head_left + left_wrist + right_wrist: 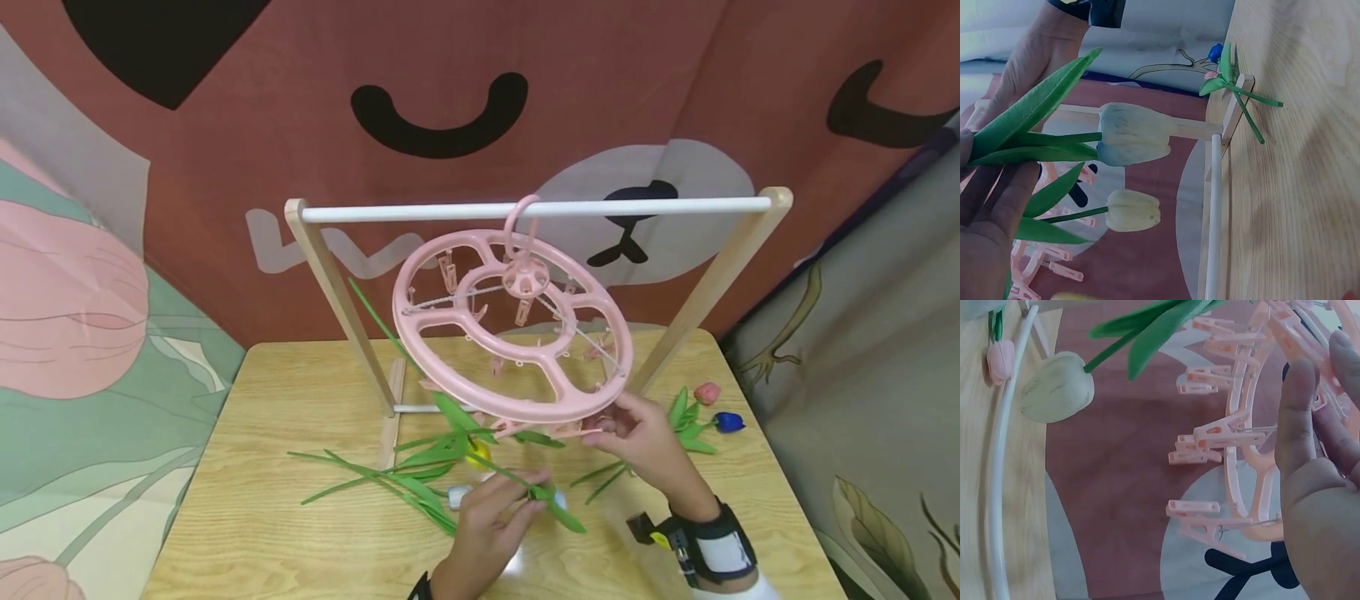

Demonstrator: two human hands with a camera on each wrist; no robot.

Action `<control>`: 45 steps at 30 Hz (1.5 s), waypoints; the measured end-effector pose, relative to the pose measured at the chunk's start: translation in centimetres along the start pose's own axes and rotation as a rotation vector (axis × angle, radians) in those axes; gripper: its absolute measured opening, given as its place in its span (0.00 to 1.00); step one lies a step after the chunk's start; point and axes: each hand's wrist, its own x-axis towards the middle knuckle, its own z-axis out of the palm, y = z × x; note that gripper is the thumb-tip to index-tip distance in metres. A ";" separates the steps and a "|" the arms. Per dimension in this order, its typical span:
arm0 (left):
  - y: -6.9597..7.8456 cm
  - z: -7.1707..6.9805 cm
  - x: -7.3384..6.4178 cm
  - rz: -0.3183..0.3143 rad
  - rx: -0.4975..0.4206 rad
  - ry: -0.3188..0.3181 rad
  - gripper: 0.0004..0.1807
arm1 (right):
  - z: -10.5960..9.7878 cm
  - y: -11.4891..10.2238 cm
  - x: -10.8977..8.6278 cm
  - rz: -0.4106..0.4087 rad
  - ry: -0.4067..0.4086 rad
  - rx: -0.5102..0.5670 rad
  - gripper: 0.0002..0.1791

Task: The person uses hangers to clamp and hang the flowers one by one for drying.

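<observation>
My left hand (497, 510) grips a tulip by its green stem and leaves; its bloom (1135, 134) is white with a pale blue tint. A round pink clip hanger (450, 379) hangs tilted by its hook from a white bar. Its near right rim is where my right hand (637, 437) pinches a pink clothespin (1300, 344). More clothespins (1216, 434) dangle around the ring. A creamy white tulip (1057, 387) appears below the clips in the right wrist view, its upper stem out of frame.
The wooden stand (341, 304) holds the white bar (420, 213) across the table (247, 517). Several stems lie left of centre near a yellow tulip (478, 455) and a whitish bloom (459, 497). At the right rest a pink tulip (707, 393) and a blue tulip (729, 422).
</observation>
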 end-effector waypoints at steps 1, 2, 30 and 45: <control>-0.1 0.1 0.0 -0.019 0.005 0.003 0.17 | 0.2 0.0 0.0 -0.010 0.006 -0.007 0.27; -0.2 0.2 0.0 -0.034 0.006 0.008 0.18 | 0.3 0.0 -0.1 -0.019 0.011 -0.010 0.27; -2.6 0.7 1.2 -0.235 0.028 0.075 0.15 | 4.0 0.3 0.2 -0.144 0.222 -0.448 0.22; -3.1 0.2 1.7 -0.315 0.044 0.055 0.17 | 4.1 0.7 -0.4 -0.031 0.116 -0.359 0.30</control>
